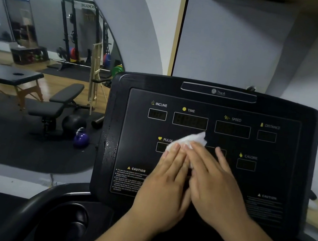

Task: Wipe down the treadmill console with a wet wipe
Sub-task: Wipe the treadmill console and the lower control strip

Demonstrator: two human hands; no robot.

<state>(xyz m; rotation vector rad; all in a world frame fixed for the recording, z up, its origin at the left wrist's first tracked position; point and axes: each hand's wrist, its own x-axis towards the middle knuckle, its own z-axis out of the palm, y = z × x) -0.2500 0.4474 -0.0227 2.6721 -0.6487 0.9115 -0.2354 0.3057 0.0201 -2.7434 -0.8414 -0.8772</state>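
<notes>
- Two bare forearms reach up from the bottom edge toward the treadmill console [291, 111], which stands upright in front of the person.
- The left hand [168, 175] lies flat on the console's dark panel, fingers straight and close together, fingertips pressing on the lower edge of the wet wipe [190, 140].
- The right hand [215, 182] lies just beside it and partly over it, fingers straight and slightly spread. Its forefinger rests on the wipe and the others on the bare panel. Neither hand curls round anything.
- The white wipe is crumpled against the middle of the panel, below the TIME window [190, 121] and right of the PULSE label [165, 139]. Its upper corner sticks out past the fingertips.
- Water droplets [109, 142] glisten on the console's left border.
- The INCLINE, SPEED and DISTANCE windows along the top row are dark.
- To the left, on the dark floor mat, a purple kettlebell [81, 138] sits near a black weight bench [61, 103].
- Farther left stands a black massage table [10, 75] on wooden legs.
- At the back, a black squat rack [78, 32] holds coloured plates.
</notes>
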